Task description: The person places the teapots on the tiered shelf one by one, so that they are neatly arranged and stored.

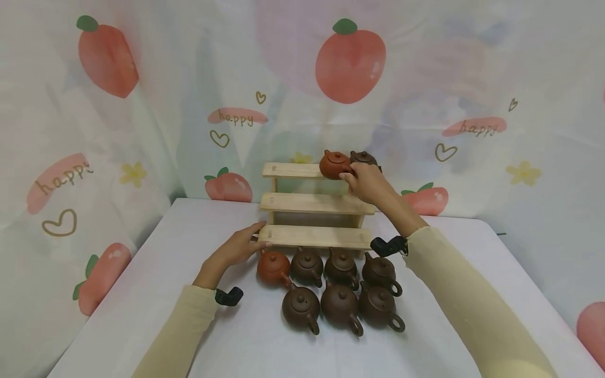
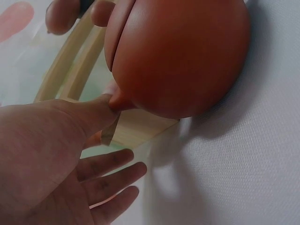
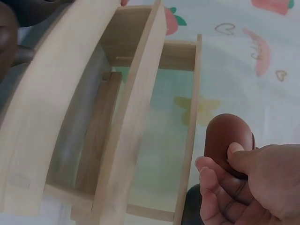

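My right hand (image 1: 367,184) pinches the handle of a reddish-orange clay teapot (image 1: 334,165) at the top tier of a wooden stepped rack (image 1: 317,202). In the right wrist view this teapot (image 3: 227,138) is beside the top board; whether it touches the board I cannot tell. A dark brown teapot (image 1: 363,157) stands right of it, partly behind my hand. My left hand (image 1: 238,245) holds the left end of the lowest board between thumb and forefinger. In the left wrist view its other fingers (image 2: 115,179) extend straight, and the thumb lies beside the spout of another reddish teapot (image 2: 183,56).
In front of the rack, the reddish teapot (image 1: 273,268) and several dark brown teapots (image 1: 340,304) stand in two rows, handles toward me. A white cloth (image 1: 227,341) covers the table. A fruit-print curtain (image 1: 406,68) hangs behind and at the sides.
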`<state>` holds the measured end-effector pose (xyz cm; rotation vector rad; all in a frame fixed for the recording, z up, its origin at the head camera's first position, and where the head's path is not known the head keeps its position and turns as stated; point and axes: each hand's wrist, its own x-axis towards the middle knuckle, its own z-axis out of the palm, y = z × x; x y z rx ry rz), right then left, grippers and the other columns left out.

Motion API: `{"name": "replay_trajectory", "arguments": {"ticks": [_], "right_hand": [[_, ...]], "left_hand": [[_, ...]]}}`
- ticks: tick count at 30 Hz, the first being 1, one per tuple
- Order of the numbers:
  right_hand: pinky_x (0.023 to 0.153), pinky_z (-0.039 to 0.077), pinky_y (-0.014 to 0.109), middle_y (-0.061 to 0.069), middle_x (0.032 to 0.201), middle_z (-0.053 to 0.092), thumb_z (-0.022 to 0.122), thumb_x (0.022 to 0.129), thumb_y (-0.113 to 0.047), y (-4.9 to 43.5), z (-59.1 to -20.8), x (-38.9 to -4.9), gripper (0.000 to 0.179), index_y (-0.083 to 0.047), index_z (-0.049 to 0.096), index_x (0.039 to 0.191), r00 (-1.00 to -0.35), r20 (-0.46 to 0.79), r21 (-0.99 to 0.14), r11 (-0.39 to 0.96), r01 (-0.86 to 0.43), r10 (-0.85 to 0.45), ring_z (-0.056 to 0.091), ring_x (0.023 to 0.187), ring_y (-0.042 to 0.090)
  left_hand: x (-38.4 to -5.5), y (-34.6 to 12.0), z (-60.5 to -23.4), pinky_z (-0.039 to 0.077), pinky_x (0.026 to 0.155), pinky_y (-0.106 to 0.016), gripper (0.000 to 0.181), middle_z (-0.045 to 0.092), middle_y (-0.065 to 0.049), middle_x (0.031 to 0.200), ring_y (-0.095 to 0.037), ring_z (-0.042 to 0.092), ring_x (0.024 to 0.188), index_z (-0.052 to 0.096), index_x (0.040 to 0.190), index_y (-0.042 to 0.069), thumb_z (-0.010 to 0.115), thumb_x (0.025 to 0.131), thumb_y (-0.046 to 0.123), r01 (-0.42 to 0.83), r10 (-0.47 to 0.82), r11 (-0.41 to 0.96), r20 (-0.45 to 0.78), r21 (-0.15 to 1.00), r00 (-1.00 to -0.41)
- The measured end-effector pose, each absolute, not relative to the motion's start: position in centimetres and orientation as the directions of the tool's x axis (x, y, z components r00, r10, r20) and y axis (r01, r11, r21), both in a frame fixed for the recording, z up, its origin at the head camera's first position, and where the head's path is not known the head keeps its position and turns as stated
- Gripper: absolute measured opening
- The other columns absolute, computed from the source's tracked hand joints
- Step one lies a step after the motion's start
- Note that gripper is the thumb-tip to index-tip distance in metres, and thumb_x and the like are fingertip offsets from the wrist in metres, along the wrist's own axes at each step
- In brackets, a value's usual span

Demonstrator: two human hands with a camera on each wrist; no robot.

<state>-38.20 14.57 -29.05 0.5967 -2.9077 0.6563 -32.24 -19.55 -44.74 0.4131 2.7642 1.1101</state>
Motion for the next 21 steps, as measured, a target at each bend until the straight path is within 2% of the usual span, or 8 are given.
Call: {"name": "replay_trajectory", "arguments": {"ticks": [6, 11, 16, 21], "right_hand": [[0.071, 0.055, 0.042, 0.018, 0.091, 0.074, 0.048, 0.115, -0.027, 13.6, -29.0, -39.6, 0.033, 0.002, 0.062, 0.106, -0.934, 0.13, -0.404, 0.843, -0.355, -0.332, 0.066, 0.072, 0.027], [0.075, 0.052, 0.042, 0.016, 0.09, 0.073, 0.047, 0.115, -0.027, 13.1, -29.0, -40.5, 0.035, 0.003, 0.064, 0.109, -0.942, 0.116, -0.395, 0.856, -0.333, -0.313, 0.064, 0.076, 0.028], [0.073, 0.05, 0.041, 0.015, 0.091, 0.073, 0.047, 0.115, -0.028, 12.5, -29.1, -40.9, 0.037, 0.005, 0.064, 0.115, -0.945, 0.105, -0.396, 0.858, -0.326, -0.31, 0.063, 0.075, 0.028], [0.074, 0.05, 0.042, 0.015, 0.092, 0.075, 0.047, 0.115, -0.029, 12.1, -29.2, -41.0, 0.037, 0.003, 0.064, 0.114, -0.945, 0.111, -0.395, 0.859, -0.326, -0.308, 0.063, 0.076, 0.028]], "left_hand": [[-32.1, -19.5, -44.6, 0.045, 0.115, -0.057, 0.075, 0.049, -0.026, 0.158, -0.043, 0.055, 0.14, 0.032, 0.165, 0.003, 0.067, 0.106, 0.033, 0.205, 0.307, 0.69, -0.024, 0.694, -0.951], [-32.2, -19.4, -44.6, 0.046, 0.114, -0.056, 0.074, 0.048, -0.026, 0.159, -0.042, 0.055, 0.14, 0.032, 0.165, 0.002, 0.066, 0.106, 0.032, 0.211, 0.313, 0.685, -0.02, 0.697, -0.949], [-32.3, -19.5, -44.8, 0.048, 0.112, -0.056, 0.074, 0.048, -0.026, 0.158, -0.042, 0.056, 0.139, 0.033, 0.164, 0.001, 0.067, 0.106, 0.034, 0.223, 0.318, 0.686, -0.01, 0.692, -0.948], [-32.4, -19.7, -44.8, 0.047, 0.113, -0.056, 0.076, 0.047, -0.026, 0.16, -0.043, 0.055, 0.139, 0.032, 0.164, 0.001, 0.067, 0.106, 0.035, 0.22, 0.319, 0.682, -0.014, 0.697, -0.948]]}}
